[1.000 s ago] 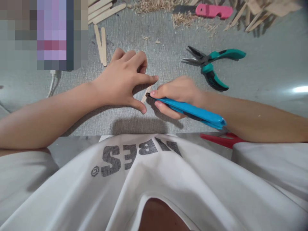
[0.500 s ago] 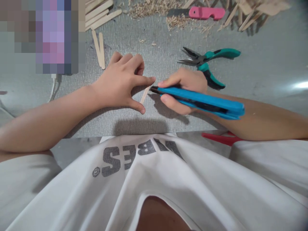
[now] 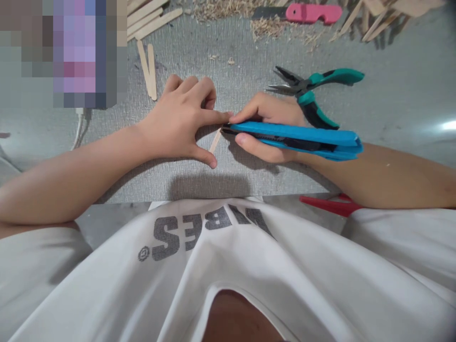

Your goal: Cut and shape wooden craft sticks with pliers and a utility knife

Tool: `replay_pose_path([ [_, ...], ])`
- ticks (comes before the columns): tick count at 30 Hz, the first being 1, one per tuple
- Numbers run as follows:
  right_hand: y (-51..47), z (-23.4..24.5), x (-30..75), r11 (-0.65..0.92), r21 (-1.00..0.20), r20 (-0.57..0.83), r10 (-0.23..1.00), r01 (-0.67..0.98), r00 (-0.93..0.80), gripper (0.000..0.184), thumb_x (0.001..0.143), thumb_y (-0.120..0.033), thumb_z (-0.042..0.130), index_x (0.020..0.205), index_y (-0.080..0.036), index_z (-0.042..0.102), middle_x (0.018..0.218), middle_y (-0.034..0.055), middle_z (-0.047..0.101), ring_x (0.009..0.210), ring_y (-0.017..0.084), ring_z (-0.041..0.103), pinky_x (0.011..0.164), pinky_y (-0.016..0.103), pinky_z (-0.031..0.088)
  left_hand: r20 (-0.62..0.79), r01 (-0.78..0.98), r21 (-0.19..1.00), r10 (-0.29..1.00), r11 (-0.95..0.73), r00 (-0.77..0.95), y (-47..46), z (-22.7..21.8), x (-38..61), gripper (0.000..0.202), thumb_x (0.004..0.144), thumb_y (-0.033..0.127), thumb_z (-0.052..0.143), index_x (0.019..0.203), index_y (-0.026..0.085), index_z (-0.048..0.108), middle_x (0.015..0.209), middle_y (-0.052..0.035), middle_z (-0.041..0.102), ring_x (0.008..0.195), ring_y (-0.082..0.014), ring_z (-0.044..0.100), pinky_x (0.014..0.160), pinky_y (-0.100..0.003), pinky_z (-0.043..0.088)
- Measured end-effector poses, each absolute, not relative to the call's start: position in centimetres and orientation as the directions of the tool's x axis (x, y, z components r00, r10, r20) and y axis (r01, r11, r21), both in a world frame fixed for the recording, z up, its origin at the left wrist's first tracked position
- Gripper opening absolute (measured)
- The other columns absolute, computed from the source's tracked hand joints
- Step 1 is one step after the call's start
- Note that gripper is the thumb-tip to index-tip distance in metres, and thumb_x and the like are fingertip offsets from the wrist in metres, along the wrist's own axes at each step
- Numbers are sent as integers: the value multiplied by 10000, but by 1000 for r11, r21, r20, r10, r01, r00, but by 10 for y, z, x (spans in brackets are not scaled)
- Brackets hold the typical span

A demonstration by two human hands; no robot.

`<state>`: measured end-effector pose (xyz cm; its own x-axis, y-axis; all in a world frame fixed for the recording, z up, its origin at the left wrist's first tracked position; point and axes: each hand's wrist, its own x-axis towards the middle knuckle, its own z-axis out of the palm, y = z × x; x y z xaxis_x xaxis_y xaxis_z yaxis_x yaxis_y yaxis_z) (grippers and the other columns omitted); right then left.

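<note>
My left hand (image 3: 181,121) presses a short wooden stick (image 3: 215,140) flat on the grey mat (image 3: 228,71), pinning it between the tip of the forefinger and the thumb. My right hand (image 3: 269,126) is closed round a blue utility knife (image 3: 295,137). The knife lies almost level, and its dark tip meets the upper end of the stick beside my left forefinger. Most of the stick is hidden under my fingers.
Teal-handled pliers (image 3: 313,88) lie just behind my right hand. A pink knife (image 3: 308,13), wood shavings (image 3: 228,7) and loose sticks (image 3: 149,69) are at the far edge. A red object (image 3: 329,205) peeks out under my right forearm. A white cable (image 3: 79,126) runs at left.
The knife went from steeply slanted to almost level, and its tip moved from the stick's middle up to its upper end. My left hand stayed put.
</note>
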<state>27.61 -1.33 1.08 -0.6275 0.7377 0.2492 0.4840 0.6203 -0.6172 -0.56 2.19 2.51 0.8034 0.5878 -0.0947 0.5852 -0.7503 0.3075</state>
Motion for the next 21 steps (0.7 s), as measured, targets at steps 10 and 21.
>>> replay_pose_path([
  [10, -12, 6, 282, 626, -636, 212, 704, 451, -678, 470, 1179, -640, 522, 1379, -279, 746, 1072, -43, 859, 893, 131, 842, 849, 278, 684, -80, 582, 278, 585, -764, 807, 21, 23, -6, 1120, 793, 1015, 797, 1669, 326, 695, 1419, -193, 617, 1238, -438, 559, 1024, -554, 339],
  [21, -12, 9, 275, 704, -569, 334, 670, 425, -663, 244, 1116, -411, 584, 1236, -251, 725, 946, -65, 803, 751, 109, 767, 723, 266, 607, -141, 589, 190, 572, -786, 808, 18, 35, -4, 985, 856, 878, 880, 1617, 277, 706, 1419, -189, 609, 1252, -424, 559, 1052, -534, 345],
])
